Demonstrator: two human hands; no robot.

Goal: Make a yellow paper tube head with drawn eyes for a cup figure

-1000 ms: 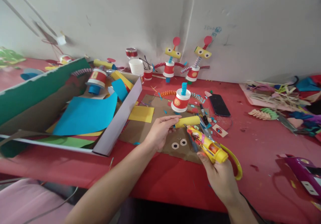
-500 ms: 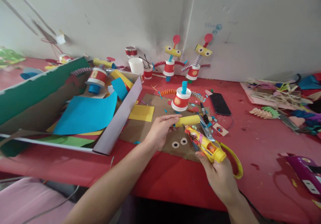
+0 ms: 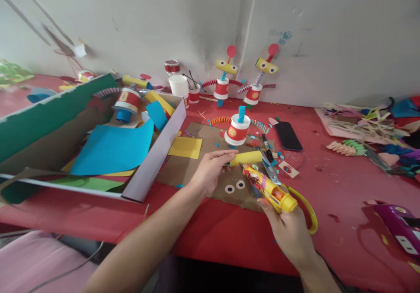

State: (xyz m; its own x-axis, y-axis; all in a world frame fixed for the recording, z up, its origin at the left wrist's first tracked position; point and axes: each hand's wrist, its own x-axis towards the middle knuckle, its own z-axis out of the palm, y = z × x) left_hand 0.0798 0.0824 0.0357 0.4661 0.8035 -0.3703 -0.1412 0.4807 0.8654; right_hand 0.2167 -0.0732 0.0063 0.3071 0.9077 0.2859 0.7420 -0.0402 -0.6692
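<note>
My left hand [image 3: 213, 168] pinches one end of a yellow paper tube [image 3: 246, 158], held level above a brown cardboard sheet [image 3: 183, 172]. In my right hand [image 3: 288, 231] is a yellow glue gun [image 3: 272, 190], its tip close to the tube's underside; whether they touch I cannot tell. Two round paper eyes, a left one [image 3: 229, 189] and a right one [image 3: 240, 185], lie on the cardboard just below the tube. Behind the tube stands an upturned red-and-white paper cup [image 3: 237, 131] with folded paper arms and a blue folded strip [image 3: 242, 114] on top.
Two finished cup figures [image 3: 222, 87] stand against the wall. At left is an open box [image 3: 139, 170] holding coloured paper. A phone [image 3: 288, 135], scissors [image 3: 272, 172] and paper scraps lie around the cardboard; a purple device [image 3: 393, 223] sits at far right.
Almost nothing differs. The glue gun and my right hand have shifted very slightly to the right; the left hand and tube stay in place.
</note>
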